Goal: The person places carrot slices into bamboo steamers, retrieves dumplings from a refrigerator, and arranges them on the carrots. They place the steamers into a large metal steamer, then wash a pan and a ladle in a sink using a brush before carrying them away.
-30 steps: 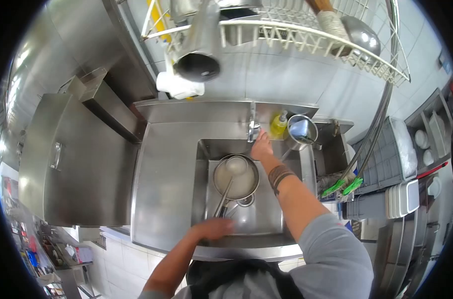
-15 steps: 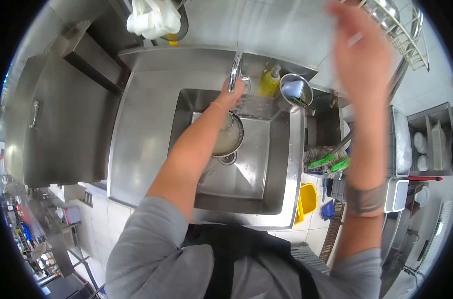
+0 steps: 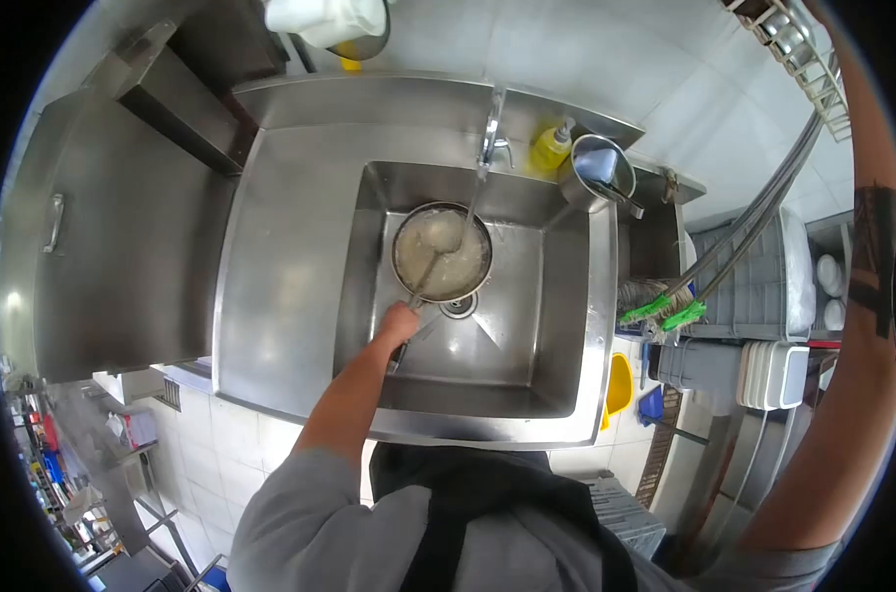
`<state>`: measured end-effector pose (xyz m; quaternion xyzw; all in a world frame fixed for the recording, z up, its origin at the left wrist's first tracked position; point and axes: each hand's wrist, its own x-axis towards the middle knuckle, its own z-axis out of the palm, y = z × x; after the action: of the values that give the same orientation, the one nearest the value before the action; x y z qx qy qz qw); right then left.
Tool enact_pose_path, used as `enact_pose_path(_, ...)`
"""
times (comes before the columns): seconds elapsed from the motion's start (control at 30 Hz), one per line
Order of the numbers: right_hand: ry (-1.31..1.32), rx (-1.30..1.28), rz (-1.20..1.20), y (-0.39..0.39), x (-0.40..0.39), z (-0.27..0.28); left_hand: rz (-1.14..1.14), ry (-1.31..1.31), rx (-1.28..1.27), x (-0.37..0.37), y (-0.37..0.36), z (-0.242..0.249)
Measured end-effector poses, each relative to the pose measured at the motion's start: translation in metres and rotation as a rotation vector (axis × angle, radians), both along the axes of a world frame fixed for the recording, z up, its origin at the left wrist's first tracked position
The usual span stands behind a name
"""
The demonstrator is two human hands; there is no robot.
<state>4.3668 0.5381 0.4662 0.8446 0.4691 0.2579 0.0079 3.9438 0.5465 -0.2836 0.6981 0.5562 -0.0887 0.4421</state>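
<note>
the faucet [image 3: 490,128] is running near the soap bottle [image 3: 550,150]. in the sink [image 3: 487,380], the pan [image 3: 395,259] is holding cloudy liquid [image 3: 463,268]; the left hand [image 3: 400,322] is grasping the ladle [image 3: 441,235], the right's fingers i cannot tell.

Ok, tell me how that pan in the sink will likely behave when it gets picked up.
The pan will probably feel heavy for its size, as cloudy liquid covers its bottom and the tap is running into it. It looks stiff, but tilting may slosh the liquid, and the ladle standing in it could slide.
</note>
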Motion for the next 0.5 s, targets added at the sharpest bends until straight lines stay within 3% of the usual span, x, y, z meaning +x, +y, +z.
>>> enact_pose_path(0.03,0.135,0.101,0.03,0.008,0.013,0.0,0.131,-0.128,-0.313,0.001,-0.001,0.02)
enact_pose_path(0.07,0.27,0.199,0.058,0.011,0.018,-0.002,0.131,-0.127,-0.304,-0.004,-0.003,0.039)
enact_pose_path(0.1,0.269,0.207,0.057,0.008,0.01,-0.006,0.372,-0.395,-0.811,-0.01,-0.008,0.059)
enact_pose_path(0.13,0.469,0.309,0.108,0.004,-0.005,-0.012,0.613,-0.665,-1.322,-0.015,-0.016,0.079)
enact_pose_path(0.17,0.67,0.411,0.162,-0.001,-0.019,-0.013,0.612,-0.667,-1.317,-0.017,-0.023,0.102)
enact_pose_path(0.2,1.301,-0.076,0.062,-0.014,-0.037,0.043,0.634,-0.74,-1.414,-0.018,-0.031,0.125)
enact_pose_path(0.23,1.302,-0.073,0.068,-0.017,-0.048,0.028,0.654,-0.814,-1.512,-0.019,-0.039,0.139)
enact_pose_path(0.3,0.801,0.246,0.195,-0.016,-0.065,-0.02,0.649,-0.824,-1.479,-0.024,-0.05,0.149)
enact_pose_path(0.37,0.889,0.361,0.176,0.0,-0.03,-0.012,0.474,-0.867,-1.434,-0.031,-0.055,0.154)
enact_pose_path(0.43,0.814,0.518,0.325,-0.004,-0.012,0.005,0.467,-0.838,-1.411,-0.042,-0.06,0.164)
enact_pose_path(0.5,0.705,0.703,0.326,-0.021,-0.022,0.015,0.338,-0.737,-1.238,-0.055,-0.064,0.177)
